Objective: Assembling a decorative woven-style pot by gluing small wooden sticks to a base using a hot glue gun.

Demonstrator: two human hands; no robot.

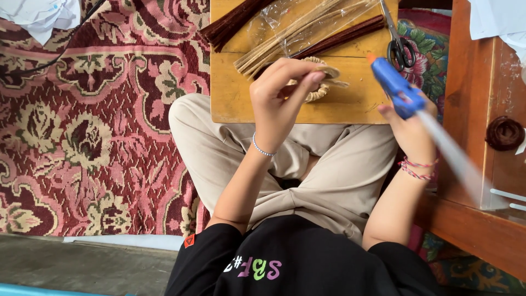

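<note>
Beige coiled piece [322,82] pinched in the left hand [282,101], fingers closed on it, held just above the wooden tabletop [235,104]. Blue glue gun [395,87] clasped in the closed grip of the right hand [411,129], orange nozzle angled toward the coil, clear glue stick trailing behind. Beyond: beige and brown sticks [307,30] in clear wrap, scissors [399,46]. Beneath: patterned red carpet [98,120].

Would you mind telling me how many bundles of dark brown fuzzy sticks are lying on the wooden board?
2. One brown bundle lies at the board's upper left corner; the other brown bundle lies slantwise beneath the clear bag of beige sticks, left of the scissors. More may lie beyond the frame's top.
</note>
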